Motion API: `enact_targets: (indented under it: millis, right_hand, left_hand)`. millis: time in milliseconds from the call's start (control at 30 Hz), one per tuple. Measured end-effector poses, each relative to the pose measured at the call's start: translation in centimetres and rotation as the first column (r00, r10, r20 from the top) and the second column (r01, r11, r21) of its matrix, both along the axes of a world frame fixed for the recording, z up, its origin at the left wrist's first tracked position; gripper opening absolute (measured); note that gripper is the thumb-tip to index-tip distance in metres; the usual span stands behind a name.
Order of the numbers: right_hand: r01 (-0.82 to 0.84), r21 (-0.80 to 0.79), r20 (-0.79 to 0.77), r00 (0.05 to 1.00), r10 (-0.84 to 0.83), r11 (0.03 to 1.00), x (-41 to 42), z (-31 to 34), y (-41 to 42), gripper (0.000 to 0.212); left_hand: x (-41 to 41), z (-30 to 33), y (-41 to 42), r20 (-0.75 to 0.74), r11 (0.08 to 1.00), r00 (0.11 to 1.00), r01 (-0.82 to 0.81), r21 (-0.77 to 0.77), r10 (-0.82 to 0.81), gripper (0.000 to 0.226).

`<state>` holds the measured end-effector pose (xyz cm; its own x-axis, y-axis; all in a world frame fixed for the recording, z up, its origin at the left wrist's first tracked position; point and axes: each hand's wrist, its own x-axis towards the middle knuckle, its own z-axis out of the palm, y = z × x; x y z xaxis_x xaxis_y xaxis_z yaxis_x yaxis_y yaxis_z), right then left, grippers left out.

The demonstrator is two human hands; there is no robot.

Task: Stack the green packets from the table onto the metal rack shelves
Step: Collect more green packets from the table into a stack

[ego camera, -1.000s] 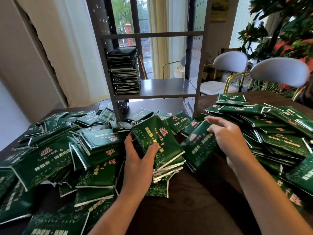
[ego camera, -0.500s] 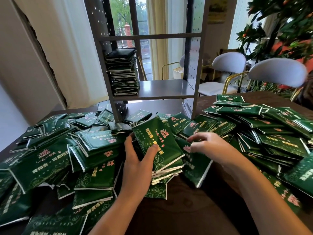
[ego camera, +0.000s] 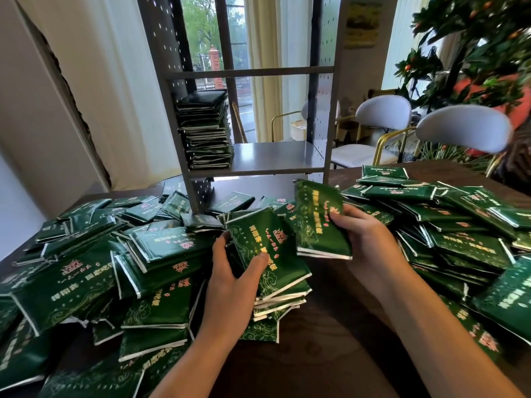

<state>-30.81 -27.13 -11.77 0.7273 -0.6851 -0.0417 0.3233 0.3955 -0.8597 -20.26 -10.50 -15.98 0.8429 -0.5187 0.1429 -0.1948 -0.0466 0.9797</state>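
Note:
Green packets with white edges cover the dark wooden table (ego camera: 321, 354) in loose heaps at left (ego camera: 86, 277) and right (ego camera: 459, 225). My left hand (ego camera: 232, 280) grips a small stack of packets (ego camera: 273, 265), thumb on its top face. My right hand (ego camera: 365, 239) holds one packet (ego camera: 319, 222) lifted and tilted, just right of that stack. The grey metal rack (ego camera: 270, 156) stands at the back of the table. A tall pile of packets (ego camera: 205, 130) fills the left part of its lower shelf.
The rack's upper shelf (ego camera: 250, 71) shows no packets, and the right part of its lower shelf is bare. Two white chairs (ego camera: 459, 127) and a plant with orange fruit (ego camera: 482, 53) stand behind the table at right. A curtain hangs at left.
My right hand drew a packet out of the right heap, brought it leftward, and now holds it raised beside the stack. My left hand kept its grip on the stack.

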Motion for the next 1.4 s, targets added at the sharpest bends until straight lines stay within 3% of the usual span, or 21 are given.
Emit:
enact_targets:
  millis: [100, 200, 333, 433, 500, 600, 767, 900, 1033, 1100, 1167, 1267, 1333, 1400]
  right_hand:
    - [-0.141, -0.2, -0.096, 0.988, 0.124, 0.97, 0.2, -0.4, 1.3, 0.017]
    - [-0.118, -0.493, -0.199, 0.98, 0.02, 0.862, 0.6, -1.2, 2.5, 0.014]
    - [-0.018, -0.695, -0.192, 0.968, -0.162, 0.718, 1.2, -2.3, 3.0, 0.017]
    - [-0.024, -0.762, -0.166, 0.973, -0.16, 0.647, 1.4, -3.0, 3.5, 0.034]
    - [-0.097, -0.735, -0.177, 0.983, -0.051, 0.671, 1.2, -3.0, 4.0, 0.062]
    - [-0.171, -0.575, -0.086, 0.985, 0.15, 0.8, 0.7, -2.6, 3.4, 0.099]
    - [-0.16, -0.509, -0.019, 0.984, 0.174, 0.846, 0.6, -2.5, 3.3, 0.116]
    - [-0.221, -0.545, -0.032, 0.97, 0.243, 0.809, 0.5, -2.6, 3.9, 0.109]
    - [-0.21, -0.533, -0.036, 0.974, 0.226, 0.819, 0.4, -2.4, 3.6, 0.108]
    - [-0.184, -0.481, -0.031, 0.981, 0.193, 0.857, 0.7, -2.0, 3.9, 0.091]
    - [-0.167, -0.367, 0.013, 0.983, 0.184, 0.915, 0.8, -1.9, 4.1, 0.069]
    - [-0.095, -0.252, 0.099, 0.987, 0.123, 0.963, 1.1, -2.5, 4.0, 0.07]
    - [-0.04, -0.238, 0.119, 0.99, 0.07, 0.97, 1.2, -2.6, 4.0, 0.065]
    - [-0.02, -0.299, 0.094, 0.994, 0.05, 0.954, 1.1, -2.4, 4.2, 0.061]
  left_hand:
    - [0.0, 0.1, -0.1, 0.028, 1.0, 0.999, 0.016, 0.011, -0.016, 0.06]
    - [0.0, 0.1, -0.2, 0.047, 0.999, 0.999, 0.027, -0.038, -0.025, 0.058]
    - [-0.5, 0.6, -0.3, -0.057, 0.98, 0.993, 0.092, -0.179, -0.103, 0.065]
    - [-1.0, 0.6, -0.2, 0.053, 0.973, 0.984, 0.178, -0.147, -0.172, 0.078]
    - [-0.9, 0.2, -0.1, 0.171, 0.978, 0.972, 0.18, -0.104, -0.161, 0.089]
    - [-0.7, -0.3, 0.0, 0.314, 0.976, 0.931, 0.21, -0.052, -0.183, 0.12]
    - [-0.7, -1.0, -0.4, 0.322, 0.961, 0.913, 0.273, -0.028, -0.25, 0.143]
    - [0.0, -1.4, -0.5, 0.191, 0.928, 0.917, 0.368, -0.061, -0.351, 0.149]
    - [0.3, -1.0, -0.1, 0.153, 0.909, 0.902, 0.415, -0.043, -0.405, 0.144]
    - [0.2, -1.5, -0.2, 0.14, 0.901, 0.893, 0.433, -0.011, -0.427, 0.14]
    - [0.0, -1.7, -0.4, 0.143, 0.907, 0.896, 0.421, 0.025, -0.42, 0.138]
    - [-0.4, -1.6, -0.5, 0.234, 0.93, 0.904, 0.367, 0.007, -0.358, 0.12]
    - [-0.8, -1.4, -0.4, 0.275, 0.935, 0.902, 0.354, -0.026, -0.334, 0.112]
    - [-1.1, -1.2, -0.4, 0.258, 0.917, 0.888, 0.399, -0.021, -0.38, 0.124]
